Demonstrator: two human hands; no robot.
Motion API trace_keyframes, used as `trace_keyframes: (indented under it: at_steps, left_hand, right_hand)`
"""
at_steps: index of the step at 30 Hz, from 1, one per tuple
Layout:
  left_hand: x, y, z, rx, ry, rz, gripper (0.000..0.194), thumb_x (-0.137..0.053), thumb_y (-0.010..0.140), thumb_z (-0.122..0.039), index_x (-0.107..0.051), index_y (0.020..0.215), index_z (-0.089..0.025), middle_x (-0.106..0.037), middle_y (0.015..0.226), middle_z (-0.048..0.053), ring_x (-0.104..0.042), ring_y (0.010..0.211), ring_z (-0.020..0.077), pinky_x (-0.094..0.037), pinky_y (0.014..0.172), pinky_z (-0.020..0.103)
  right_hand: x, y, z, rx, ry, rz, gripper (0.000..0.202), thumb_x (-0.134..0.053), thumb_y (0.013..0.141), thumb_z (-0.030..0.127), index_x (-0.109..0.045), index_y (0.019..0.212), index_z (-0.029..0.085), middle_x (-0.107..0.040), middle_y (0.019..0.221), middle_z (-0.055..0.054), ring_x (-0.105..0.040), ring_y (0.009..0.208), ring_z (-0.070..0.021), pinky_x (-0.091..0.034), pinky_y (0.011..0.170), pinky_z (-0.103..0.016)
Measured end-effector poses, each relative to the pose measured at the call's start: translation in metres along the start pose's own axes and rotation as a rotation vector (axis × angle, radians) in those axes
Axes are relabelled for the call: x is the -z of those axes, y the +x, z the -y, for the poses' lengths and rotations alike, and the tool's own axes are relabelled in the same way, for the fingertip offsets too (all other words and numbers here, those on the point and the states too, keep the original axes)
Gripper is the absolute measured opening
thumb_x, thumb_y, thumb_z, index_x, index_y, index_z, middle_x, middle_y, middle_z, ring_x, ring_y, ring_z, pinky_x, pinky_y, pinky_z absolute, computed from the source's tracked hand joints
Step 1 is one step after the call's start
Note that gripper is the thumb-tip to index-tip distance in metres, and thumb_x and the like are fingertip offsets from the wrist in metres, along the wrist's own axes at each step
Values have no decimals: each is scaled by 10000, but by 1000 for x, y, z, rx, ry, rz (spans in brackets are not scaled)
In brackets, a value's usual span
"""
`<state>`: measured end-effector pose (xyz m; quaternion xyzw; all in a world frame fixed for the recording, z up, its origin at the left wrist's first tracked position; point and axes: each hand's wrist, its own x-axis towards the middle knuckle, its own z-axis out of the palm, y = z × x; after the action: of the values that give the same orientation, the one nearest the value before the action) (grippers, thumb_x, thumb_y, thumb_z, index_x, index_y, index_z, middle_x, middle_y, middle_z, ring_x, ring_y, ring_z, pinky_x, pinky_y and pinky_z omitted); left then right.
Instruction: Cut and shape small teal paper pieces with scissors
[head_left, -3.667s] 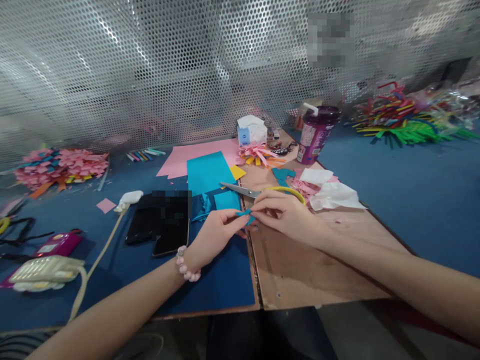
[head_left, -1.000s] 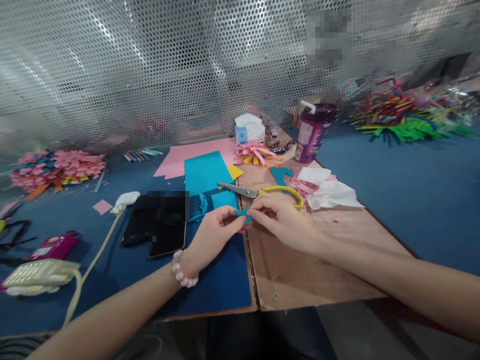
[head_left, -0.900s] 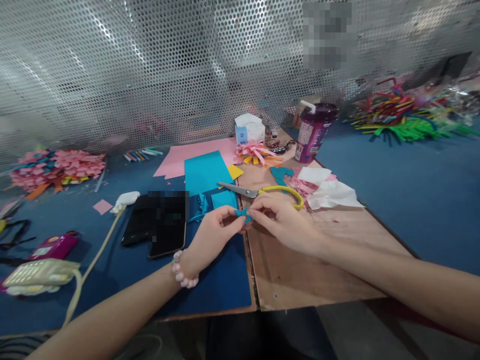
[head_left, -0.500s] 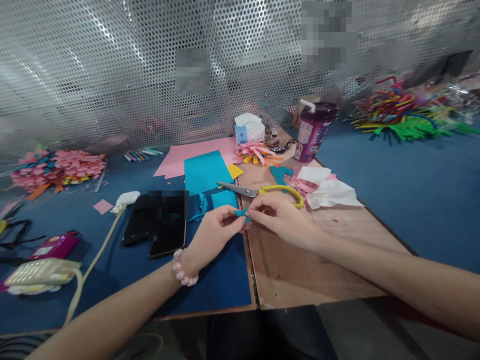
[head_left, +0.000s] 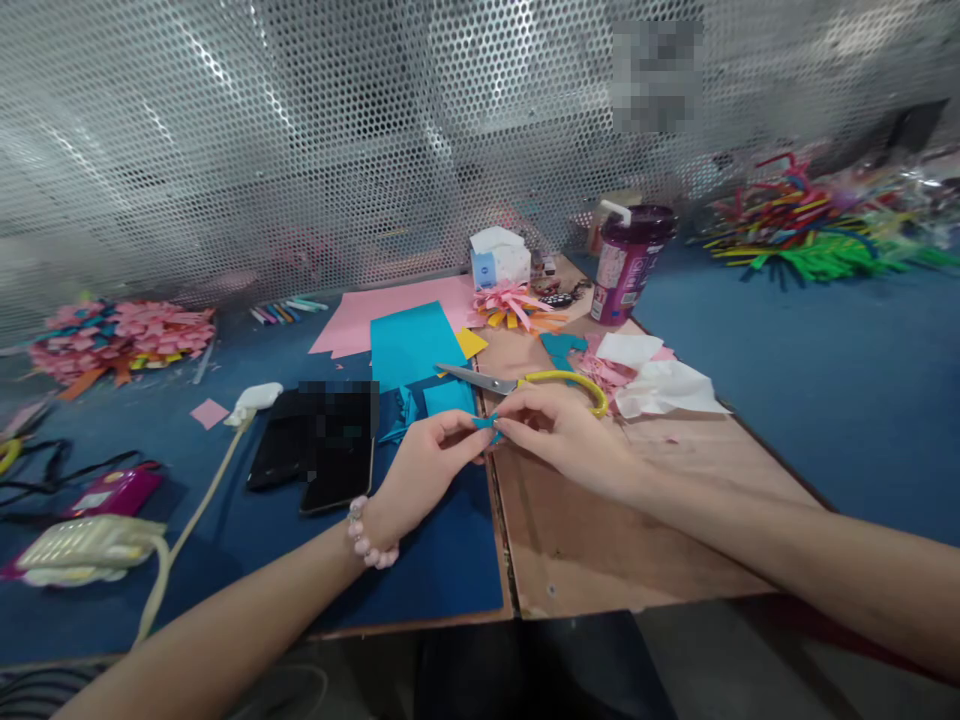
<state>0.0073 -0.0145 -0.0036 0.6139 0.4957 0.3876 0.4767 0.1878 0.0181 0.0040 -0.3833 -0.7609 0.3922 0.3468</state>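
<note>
A perforated metal panel [head_left: 300, 150] backs a worktop, part blue tabletop [head_left: 765, 370], part bare wood [head_left: 600, 545]. A large blue sheet [head_left: 412, 338] overlaps a pink sheet [head_left: 349, 325]; nearer, yellow-handled scissors [head_left: 487, 381] lie just beyond the hands, partly hidden by the right. The left hand [head_left: 420, 460] and right hand [head_left: 581, 440] meet over the seam, fingertips narrowly pinching a small blue paper piece [head_left: 484, 423] between them. Since the earlier views, both have barely shifted, suggesting fine handling at one spot continues.
</note>
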Motion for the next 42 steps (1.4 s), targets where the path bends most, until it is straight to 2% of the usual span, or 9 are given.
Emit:
trace_keyframes:
  at_steps: [4,8,17,22,28,30,34,37,42]
  left_hand:
    - [0,-1,-2,7,20,43,175,-590,831,-332,-631,838,-162,-633,813,5,-561,754,122,-438,751,251]
    - [0,-1,-5,18,-11,35,190,-592,830,-348,-631,851,-163,-615,819,1,-555,738,117,-441,737,250]
    - [-1,-2,-4,0,-142,30,163,-577,832,-305,-640,857,-157,-636,833,9,-576,749,119,-490,735,252]
    - [-3,-3,-6,56,-247,46,194,-576,834,-325,-628,922,-160,-680,849,32,-642,736,144,-528,741,300]
    - [-3,-3,-4,50,-306,39,173,-569,850,-312,-596,907,-151,-685,830,29,-659,715,147,-539,739,316]
    - [-3,-2,-4,42,-294,47,170,-571,851,-301,-592,919,-147,-686,842,30,-658,729,144,-535,752,313]
    - [-3,-3,-5,63,-234,70,182,-564,858,-306,-589,923,-139,-697,855,48,-656,739,135,-526,778,309]
    - [-3,-3,-6,63,-186,54,186,-567,853,-328,-592,863,-145,-702,854,53,-652,738,133,-519,788,308]
    - [-4,-5,-8,56,-136,58,196,-570,845,-342,-619,858,-153,-705,844,52,-643,729,132,-517,761,294]
  right_hand:
    - [2,0,-2,21,40,15,123,-597,838,266,-671,879,176,-608,834,-11,-528,717,-111,-408,612,-247]
    - [3,0,-2,67,44,29,124,-588,850,273,-678,873,191,-617,843,-11,-538,716,-114,-420,607,-248]
    - [3,-5,-1,399,-160,-34,177,-539,858,214,-664,978,177,-621,942,-73,-586,846,-162,-492,765,-326]
    - [6,-6,1,470,-202,-22,261,-479,847,146,-653,1034,199,-617,992,-80,-583,908,-176,-498,807,-355]
    - [3,-8,-1,553,-303,-40,315,-503,827,163,-656,1101,129,-611,1044,-130,-559,978,-208,-467,860,-372]
    - [3,-8,0,477,-254,-38,291,-487,850,184,-671,1070,140,-615,1040,-121,-564,979,-200,-457,868,-365]
    - [7,-1,0,149,3,-4,283,-440,914,277,-697,883,162,-641,945,-72,-589,890,-159,-455,801,-311]
    - [9,5,-6,-42,171,61,278,-530,868,386,-669,794,157,-625,776,-33,-553,704,-129,-425,641,-269]
    - [8,10,-15,-205,381,163,269,-660,763,428,-643,780,159,-554,660,14,-430,555,-79,-306,513,-236]
